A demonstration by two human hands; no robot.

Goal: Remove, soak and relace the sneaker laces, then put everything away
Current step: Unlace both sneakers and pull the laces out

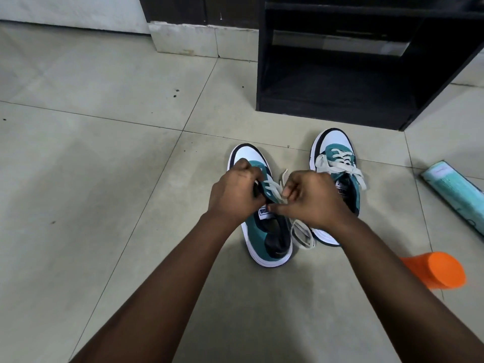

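Two hands work over the left sneaker [264,231], beside the black shelf [340,74]. Its toe points away from the person. The left hand [235,192] grips its side; the right hand [306,197] pinches the white lace [273,188], closer to it.

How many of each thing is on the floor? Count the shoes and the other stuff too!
Sneakers: 2, the left sneaker under the left hand and right hand, and the right sneaker
Orange cups: 1
Teal rolls: 1
Black shelf units: 1
Total: 5
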